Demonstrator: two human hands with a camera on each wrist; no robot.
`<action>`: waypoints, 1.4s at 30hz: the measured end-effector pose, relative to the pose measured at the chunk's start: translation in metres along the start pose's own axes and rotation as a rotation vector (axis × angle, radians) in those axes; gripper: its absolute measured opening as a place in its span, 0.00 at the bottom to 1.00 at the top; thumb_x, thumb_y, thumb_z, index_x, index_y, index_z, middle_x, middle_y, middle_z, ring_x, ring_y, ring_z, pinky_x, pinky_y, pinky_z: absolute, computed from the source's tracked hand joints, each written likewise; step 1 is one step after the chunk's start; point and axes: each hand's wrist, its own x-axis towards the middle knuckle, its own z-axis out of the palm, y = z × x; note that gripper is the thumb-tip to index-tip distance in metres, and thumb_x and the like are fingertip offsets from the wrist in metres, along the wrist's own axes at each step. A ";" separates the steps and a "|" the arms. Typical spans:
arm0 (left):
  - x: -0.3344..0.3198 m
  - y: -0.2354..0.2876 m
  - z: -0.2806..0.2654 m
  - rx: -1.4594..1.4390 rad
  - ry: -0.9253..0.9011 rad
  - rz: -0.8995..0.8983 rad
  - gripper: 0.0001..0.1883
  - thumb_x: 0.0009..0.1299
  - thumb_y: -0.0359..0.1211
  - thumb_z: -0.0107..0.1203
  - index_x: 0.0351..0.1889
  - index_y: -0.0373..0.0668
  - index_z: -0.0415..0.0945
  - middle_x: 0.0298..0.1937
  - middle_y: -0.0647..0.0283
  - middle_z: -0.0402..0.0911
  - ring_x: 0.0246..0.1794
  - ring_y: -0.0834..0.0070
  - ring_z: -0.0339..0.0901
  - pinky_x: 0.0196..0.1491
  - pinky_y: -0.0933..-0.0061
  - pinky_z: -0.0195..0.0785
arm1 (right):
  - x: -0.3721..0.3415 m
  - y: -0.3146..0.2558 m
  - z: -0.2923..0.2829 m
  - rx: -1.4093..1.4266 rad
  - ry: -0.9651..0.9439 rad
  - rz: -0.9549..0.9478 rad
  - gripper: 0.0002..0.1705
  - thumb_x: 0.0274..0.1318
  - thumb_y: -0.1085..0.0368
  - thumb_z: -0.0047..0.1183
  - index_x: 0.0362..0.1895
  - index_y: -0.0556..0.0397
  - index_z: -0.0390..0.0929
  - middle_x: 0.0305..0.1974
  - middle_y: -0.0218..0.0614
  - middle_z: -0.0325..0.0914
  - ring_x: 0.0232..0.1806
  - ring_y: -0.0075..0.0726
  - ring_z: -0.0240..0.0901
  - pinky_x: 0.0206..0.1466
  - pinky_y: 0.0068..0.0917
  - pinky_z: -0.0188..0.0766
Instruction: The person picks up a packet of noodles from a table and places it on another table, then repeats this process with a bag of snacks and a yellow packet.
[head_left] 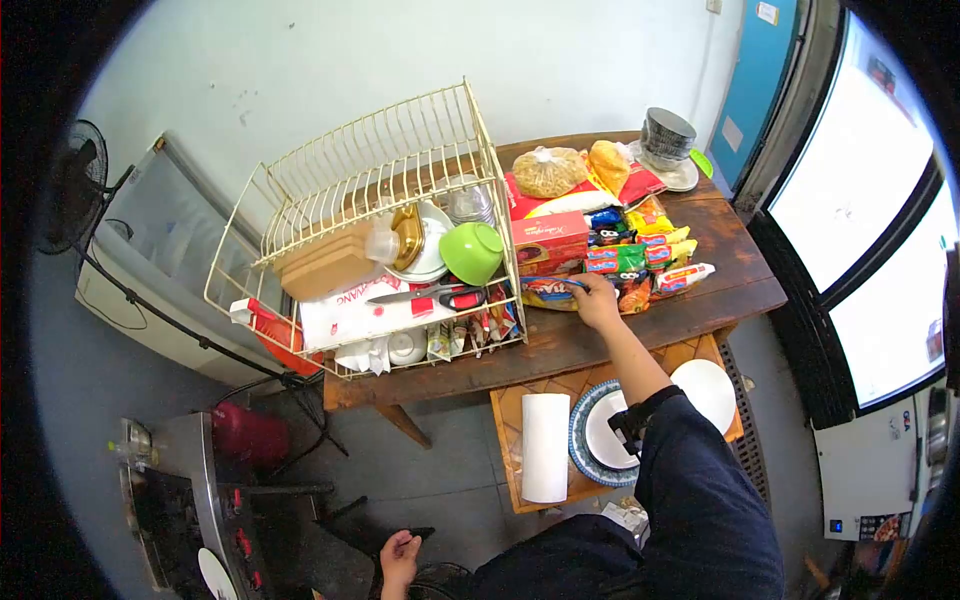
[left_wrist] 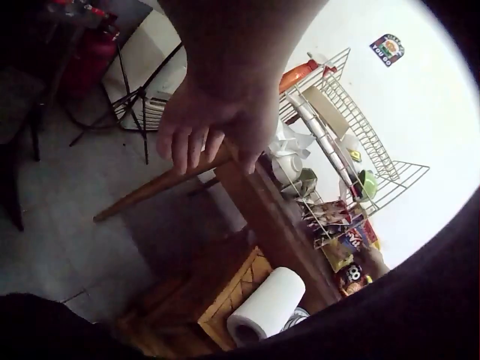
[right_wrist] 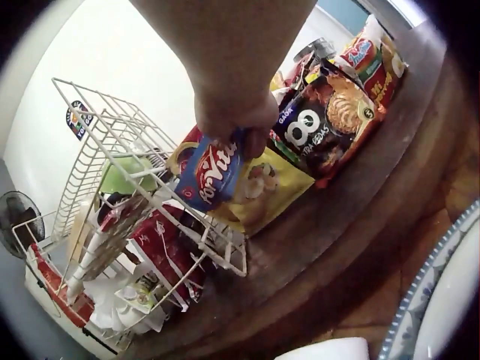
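Note:
My right hand pinches the top edge of a blue and yellow packet at the table's front, just right of the wire rack. In the right wrist view the hand grips the blue part of that packet, with a black noodle packet close beside it. A red box stands behind the packet. Low over the floor, away from the table, my left hand holds nothing; in the left wrist view its fingers hang loosely bent.
The wire rack holds a green bowl, scissors, a knife and cutting boards. Several food packets lie right of the red box. Below the tabletop, a lower surface carries a paper roll and plates. A stove is at lower left.

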 end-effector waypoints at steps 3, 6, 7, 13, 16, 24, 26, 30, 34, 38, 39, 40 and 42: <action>-0.008 0.031 0.016 0.110 -0.039 -0.072 0.17 0.51 0.31 0.58 0.37 0.34 0.68 0.34 0.60 0.73 0.31 0.78 0.70 0.34 0.80 0.63 | 0.005 0.011 0.015 -0.041 0.058 0.054 0.16 0.39 0.69 0.51 0.38 0.55 0.69 0.35 0.44 0.67 0.35 0.43 0.66 0.37 0.29 0.63; 0.002 0.017 0.026 0.122 -0.069 -0.065 0.19 0.51 0.31 0.58 0.39 0.34 0.68 0.34 0.60 0.73 0.30 0.78 0.70 0.34 0.79 0.64 | -0.005 0.001 0.025 0.008 0.138 0.099 0.34 0.38 0.73 0.48 0.53 0.56 0.49 0.49 0.51 0.53 0.49 0.54 0.54 0.49 0.35 0.56; 0.002 0.018 0.030 0.135 -0.077 -0.069 0.19 0.51 0.32 0.58 0.39 0.34 0.67 0.34 0.60 0.73 0.30 0.78 0.70 0.34 0.79 0.64 | -0.010 0.001 0.028 0.024 0.154 0.080 0.34 0.38 0.73 0.48 0.53 0.56 0.48 0.50 0.52 0.51 0.50 0.54 0.53 0.50 0.36 0.55; -0.001 0.019 0.045 0.288 -0.170 -0.047 0.20 0.51 0.36 0.58 0.39 0.36 0.68 0.34 0.60 0.73 0.29 0.77 0.70 0.33 0.78 0.64 | -0.026 -0.006 0.039 -0.001 0.231 -0.048 0.34 0.39 0.77 0.45 0.54 0.55 0.47 0.52 0.49 0.48 0.51 0.48 0.55 0.47 0.31 0.60; 0.001 0.012 0.046 0.326 -0.164 -0.056 0.20 0.51 0.35 0.58 0.39 0.36 0.67 0.35 0.60 0.72 0.29 0.78 0.70 0.33 0.78 0.64 | -0.032 -0.015 0.031 -0.069 0.201 -0.062 0.34 0.37 0.77 0.45 0.53 0.54 0.48 0.51 0.49 0.49 0.52 0.52 0.52 0.51 0.35 0.55; -0.004 -0.017 0.036 0.199 -0.155 -0.100 0.19 0.52 0.32 0.57 0.40 0.37 0.66 0.35 0.61 0.71 0.29 0.78 0.69 0.30 0.78 0.64 | -0.076 -0.019 -0.060 -0.270 0.180 -0.193 0.28 0.35 0.70 0.49 0.47 0.56 0.58 0.48 0.49 0.54 0.51 0.52 0.52 0.51 0.36 0.53; -0.013 0.002 0.041 0.245 -0.167 -0.100 0.19 0.52 0.32 0.57 0.40 0.36 0.66 0.33 0.63 0.71 0.29 0.78 0.68 0.29 0.79 0.63 | -0.082 0.012 -0.098 -0.416 0.373 -0.099 0.29 0.35 0.67 0.50 0.47 0.57 0.58 0.46 0.49 0.56 0.50 0.52 0.52 0.52 0.36 0.52; -0.001 -0.013 0.044 0.257 -0.184 -0.113 0.19 0.52 0.33 0.57 0.40 0.36 0.66 0.33 0.62 0.71 0.28 0.79 0.68 0.30 0.79 0.63 | -0.083 0.126 -0.137 -0.149 0.814 0.791 0.26 0.38 0.60 0.53 0.42 0.61 0.62 0.37 0.46 0.63 0.40 0.42 0.59 0.39 0.37 0.60; 0.014 -0.012 0.057 0.362 -0.250 -0.017 0.20 0.52 0.34 0.58 0.40 0.35 0.66 0.33 0.60 0.72 0.28 0.78 0.69 0.30 0.79 0.63 | -0.075 0.139 -0.143 0.502 0.766 1.144 0.23 0.42 0.57 0.50 0.38 0.61 0.64 0.29 0.39 0.67 0.23 0.35 0.64 0.20 0.32 0.61; 0.028 -0.014 0.060 0.369 -0.287 0.021 0.22 0.51 0.35 0.58 0.41 0.34 0.67 0.34 0.59 0.72 0.29 0.77 0.70 0.32 0.78 0.64 | -0.070 0.126 -0.130 0.544 0.760 1.132 0.17 0.43 0.59 0.48 0.36 0.57 0.68 0.27 0.36 0.68 0.26 0.31 0.65 0.25 0.35 0.61; 0.031 -0.015 0.061 0.371 -0.291 0.031 0.22 0.51 0.35 0.58 0.41 0.35 0.67 0.34 0.59 0.72 0.28 0.77 0.70 0.32 0.78 0.64 | -0.067 0.124 -0.128 0.598 0.729 1.141 0.16 0.43 0.59 0.47 0.35 0.57 0.68 0.27 0.35 0.69 0.27 0.30 0.65 0.26 0.35 0.60; 0.032 -0.015 0.061 0.372 -0.294 0.039 0.22 0.51 0.35 0.58 0.40 0.35 0.67 0.34 0.59 0.72 0.28 0.77 0.70 0.32 0.78 0.64 | -0.064 0.125 -0.126 0.601 0.741 1.174 0.15 0.43 0.59 0.47 0.34 0.56 0.69 0.27 0.33 0.69 0.26 0.29 0.65 0.28 0.37 0.59; 0.035 -0.014 0.060 0.396 -0.292 0.041 0.22 0.51 0.35 0.58 0.41 0.35 0.67 0.34 0.59 0.72 0.28 0.77 0.70 0.33 0.78 0.64 | -0.063 0.130 -0.123 0.594 0.767 1.150 0.14 0.42 0.60 0.47 0.33 0.56 0.70 0.26 0.33 0.69 0.25 0.28 0.64 0.28 0.36 0.59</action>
